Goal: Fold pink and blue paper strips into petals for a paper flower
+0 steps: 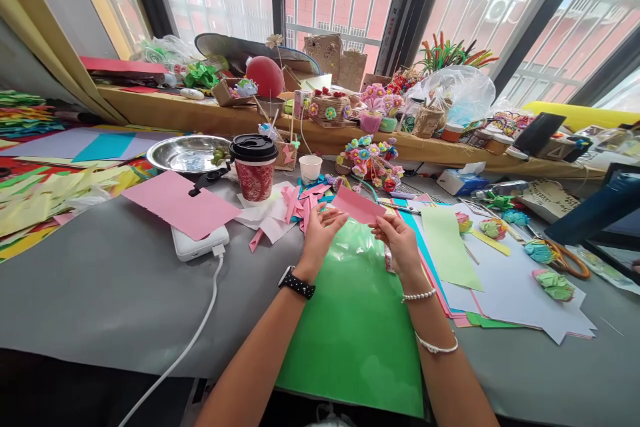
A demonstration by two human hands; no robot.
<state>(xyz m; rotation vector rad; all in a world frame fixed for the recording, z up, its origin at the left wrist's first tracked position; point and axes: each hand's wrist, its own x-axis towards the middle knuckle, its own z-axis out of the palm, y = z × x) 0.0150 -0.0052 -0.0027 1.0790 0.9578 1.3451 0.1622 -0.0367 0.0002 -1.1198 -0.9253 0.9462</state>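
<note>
A small piece of pink paper (358, 204) is held up between my two hands, above the far end of a glossy green mat (357, 327). My left hand (323, 233), with a black watch strap at the wrist, pinches its left edge. At the lower right corner, my right hand (397, 240) grips the same paper between thumb and fingers. Left of my hands lie folded pink paper strips (299, 203) on white scraps. A larger pink sheet (180, 203) rests partly on a white power bank (200, 243). Light green paper (450, 247) lies to the right.
A lidded red paper cup (255, 170) and a steel bowl (187, 152) stand at the back left. Beyond my hands is a crochet flower bunch (370, 159). Paper flowers (554, 285) and orange-handled scissors (573, 261) lie right. A white cable (200, 323) crosses the left table.
</note>
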